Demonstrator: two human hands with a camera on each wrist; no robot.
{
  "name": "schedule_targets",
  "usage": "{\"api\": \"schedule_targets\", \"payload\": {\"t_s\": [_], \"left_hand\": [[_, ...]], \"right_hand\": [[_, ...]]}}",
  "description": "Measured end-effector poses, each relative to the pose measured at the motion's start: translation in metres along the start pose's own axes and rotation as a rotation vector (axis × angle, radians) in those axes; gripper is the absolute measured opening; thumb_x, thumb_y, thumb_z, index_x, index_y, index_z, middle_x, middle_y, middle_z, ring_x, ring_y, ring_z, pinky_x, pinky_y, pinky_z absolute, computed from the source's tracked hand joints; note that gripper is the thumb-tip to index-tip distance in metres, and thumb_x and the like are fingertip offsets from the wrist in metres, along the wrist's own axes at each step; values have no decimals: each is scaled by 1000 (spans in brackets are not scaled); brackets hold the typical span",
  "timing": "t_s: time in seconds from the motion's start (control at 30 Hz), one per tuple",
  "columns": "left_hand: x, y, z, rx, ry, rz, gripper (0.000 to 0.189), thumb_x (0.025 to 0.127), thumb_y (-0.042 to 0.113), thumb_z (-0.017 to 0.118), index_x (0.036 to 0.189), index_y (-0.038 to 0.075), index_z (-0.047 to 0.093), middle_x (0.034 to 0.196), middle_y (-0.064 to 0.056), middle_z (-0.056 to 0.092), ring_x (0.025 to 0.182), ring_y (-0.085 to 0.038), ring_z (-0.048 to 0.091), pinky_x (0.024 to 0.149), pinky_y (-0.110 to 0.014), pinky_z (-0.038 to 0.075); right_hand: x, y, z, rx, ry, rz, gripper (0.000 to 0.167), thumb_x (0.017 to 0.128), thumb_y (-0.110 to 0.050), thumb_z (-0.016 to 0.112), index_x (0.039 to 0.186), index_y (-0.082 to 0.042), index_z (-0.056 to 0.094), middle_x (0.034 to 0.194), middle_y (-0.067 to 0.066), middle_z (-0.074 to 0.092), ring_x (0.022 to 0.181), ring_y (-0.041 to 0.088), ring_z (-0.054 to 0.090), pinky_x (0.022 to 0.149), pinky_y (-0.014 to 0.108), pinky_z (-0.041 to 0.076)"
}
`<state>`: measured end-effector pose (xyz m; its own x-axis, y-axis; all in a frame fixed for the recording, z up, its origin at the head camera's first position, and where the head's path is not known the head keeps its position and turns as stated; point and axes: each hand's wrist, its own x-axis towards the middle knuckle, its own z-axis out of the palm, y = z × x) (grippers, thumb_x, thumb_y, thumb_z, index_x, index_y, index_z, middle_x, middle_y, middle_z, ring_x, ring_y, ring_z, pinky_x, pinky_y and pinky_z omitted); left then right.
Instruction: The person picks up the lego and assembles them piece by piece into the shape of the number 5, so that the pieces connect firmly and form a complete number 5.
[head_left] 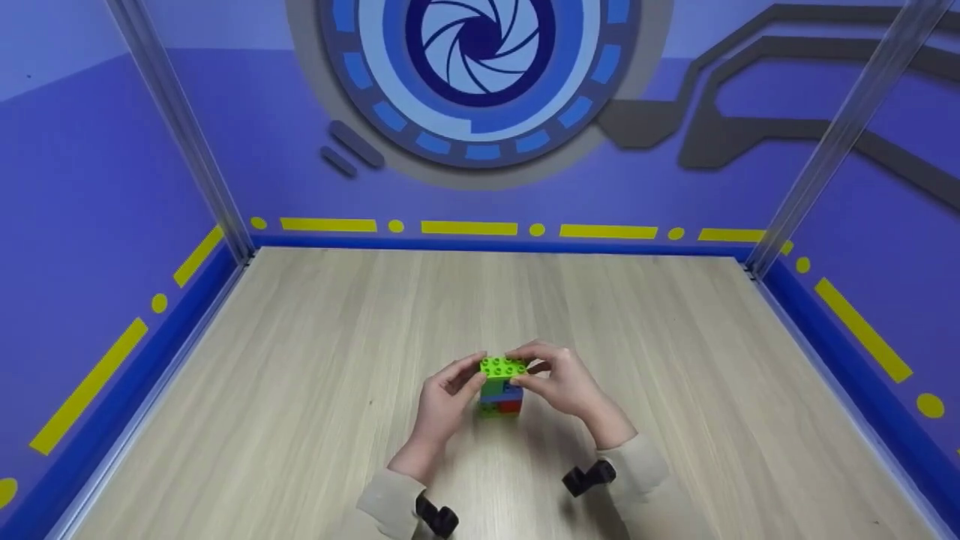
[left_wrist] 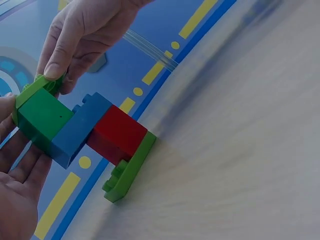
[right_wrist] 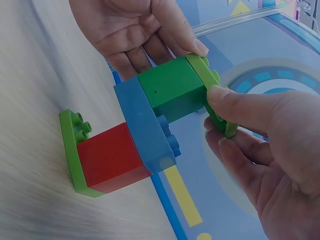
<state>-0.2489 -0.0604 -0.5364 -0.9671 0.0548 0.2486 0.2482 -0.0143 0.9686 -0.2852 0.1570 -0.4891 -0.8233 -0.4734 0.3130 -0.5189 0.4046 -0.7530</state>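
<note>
A stack of toy building bricks stands upright on the table between both hands. At its foot is a light green plate (right_wrist: pixel 75 160) with bare studs at one side. Above it come a red brick (right_wrist: pixel 112 157), a blue brick (right_wrist: pixel 142 120) jutting sideways, and a darker green brick (right_wrist: pixel 170 87). A second light green plate (head_left: pixel 501 367) caps the stack and overhangs the green brick towards the right. My left hand (head_left: pixel 441 409) pinches that top plate's left end, other fingers near the green brick. My right hand (head_left: pixel 566 382) pinches its right end between thumb and fingers.
The stack stands on a pale wood-grain table (head_left: pixel 337 322). Blue printed panels (head_left: pixel 465 202) with yellow dashes wall the back and sides, joined at clear corner posts (head_left: pixel 187 127). Black wrist mounts (head_left: pixel 589 478) sit at the sleeves.
</note>
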Motion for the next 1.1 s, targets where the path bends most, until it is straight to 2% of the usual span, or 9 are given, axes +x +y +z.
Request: {"api": "schedule_targets", "payload": {"t_s": [0.2, 0.33, 0.47, 0.67, 0.73, 0.9, 1.1], "left_hand": [[3, -3, 0, -34, -5, 33, 41, 100, 15, 67, 136, -3, 63, 133, -19, 69, 120, -5, 66, 103, -16, 52], [4, -5, 0, -39, -4, 44, 42, 101, 15, 66, 136, -7, 61, 133, -21, 69, 119, -5, 66, 102, -15, 52], [4, -4, 0, -45, -7, 23, 42, 100, 16, 67, 137, -4, 62, 135, -19, 68, 120, -4, 65, 103, -16, 52], [2, -4, -2, -18, -22, 15, 42, 102, 21, 65, 139, 2, 62, 139, -15, 67, 126, -6, 63, 107, -16, 50], [1, -5, -3, 1, -29, 36, 42, 103, 22, 64, 141, 5, 62, 142, -13, 65, 130, -9, 62, 110, -18, 49], [0, -8, -2, 46, -50, 131, 46, 100, 19, 67, 145, 10, 59, 148, -9, 60, 135, -15, 59, 115, -34, 49], [0, -10, -2, 67, -24, 195, 46, 96, 14, 72, 141, 10, 62, 144, -12, 62, 131, -13, 61, 111, -42, 52]], "right_hand": [[1, 0, 0, 11, 3, -11, 28, 92, -12, 77, 120, -9, 75, 118, 10, 73, 104, 27, 71, 88, 40, 64], [1, 1, 1, 7, 9, -12, 28, 92, -12, 77, 120, -9, 75, 118, 9, 74, 103, 25, 71, 87, 37, 64], [1, 1, 1, 16, 18, 12, 28, 91, -10, 78, 120, -10, 75, 118, 7, 74, 103, 24, 70, 86, 32, 63], [1, 5, 2, 59, 22, 36, 31, 91, -11, 79, 121, -8, 75, 120, 8, 74, 106, 26, 70, 89, 33, 63], [1, 6, 2, 70, 19, 37, 32, 91, -14, 79, 122, -8, 74, 121, 8, 74, 109, 27, 70, 92, 36, 62], [0, 9, 1, 99, -2, 40, 44, 89, -18, 82, 130, -9, 70, 129, 10, 72, 118, 30, 68, 101, 47, 59], [0, 16, 3, 100, -55, 99, 55, 86, -17, 85, 136, -7, 65, 136, 14, 68, 119, 33, 65, 103, 52, 57]]}}
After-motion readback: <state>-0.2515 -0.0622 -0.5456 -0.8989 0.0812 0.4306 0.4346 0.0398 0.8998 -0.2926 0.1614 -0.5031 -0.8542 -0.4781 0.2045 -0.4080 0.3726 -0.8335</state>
